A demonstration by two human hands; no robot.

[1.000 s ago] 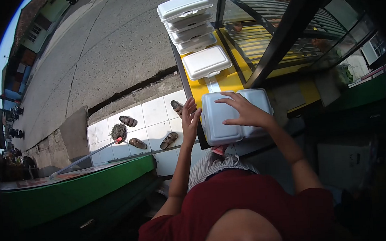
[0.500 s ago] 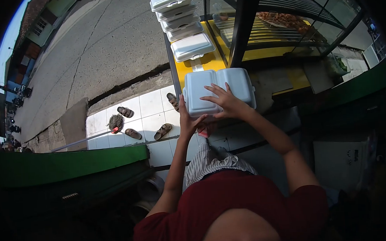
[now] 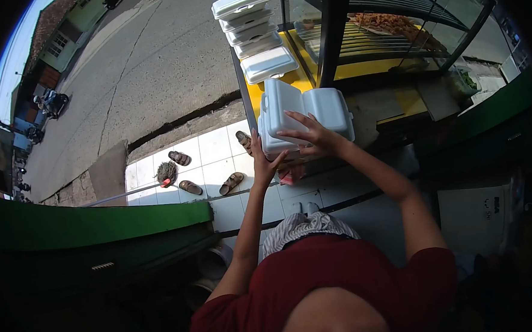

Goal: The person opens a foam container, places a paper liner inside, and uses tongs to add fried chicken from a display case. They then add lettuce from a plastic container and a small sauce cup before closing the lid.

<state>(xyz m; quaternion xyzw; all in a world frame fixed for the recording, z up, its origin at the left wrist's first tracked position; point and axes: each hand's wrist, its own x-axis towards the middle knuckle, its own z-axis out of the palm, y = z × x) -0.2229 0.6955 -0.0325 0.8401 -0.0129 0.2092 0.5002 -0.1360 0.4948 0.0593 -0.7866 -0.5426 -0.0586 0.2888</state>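
Fingers [image 3: 298,118] spread wide, our right hand [image 3: 322,139] fans across the tilted-up left half [image 3: 282,102] of a white foam container [image 3: 329,110] on the table [image 3: 302,79]; our left hand [image 3: 263,164], thumb apart, cups its near-left corner, though whether it grips we cannot tell.

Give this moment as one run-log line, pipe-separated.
foam container: left part tilted, right part flatter | left hand: at its near left corner | right hand: over left part's near side | beyond: stacked foam boxes on yellow counter
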